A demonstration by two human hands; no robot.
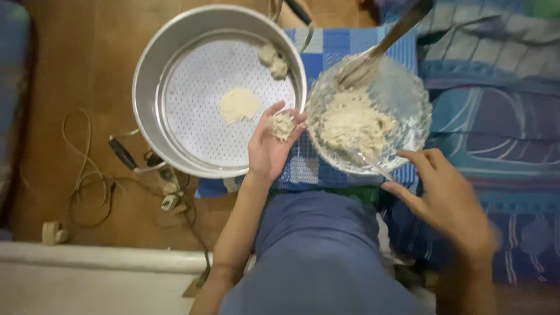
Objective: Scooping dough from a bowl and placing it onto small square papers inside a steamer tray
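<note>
My left hand (269, 146) is palm up between the two vessels, cupping a small lump of pale dough (283, 125) at the fingertips. My right hand (446, 201) grips the handle of a spoon (368, 163) whose tip rests in a glass bowl (415, 125) holding a heap of the same pale mixture (352, 123). A second, larger spoon (386, 42) leans in the bowl's far side. Left of the bowl stands a round metal steamer tray (153, 76) with a perforated white base, carrying a flat square piece of dough (239, 105) and two small lumps (274, 61) near its far rim.
Bowl and tray edge rest on a blue checked cloth (335, 44). Striped blue bedding (496, 99) fills the right side. On the brown floor at left lie tangled cables and a plug (125, 156). My knees in blue fabric (318, 256) are below.
</note>
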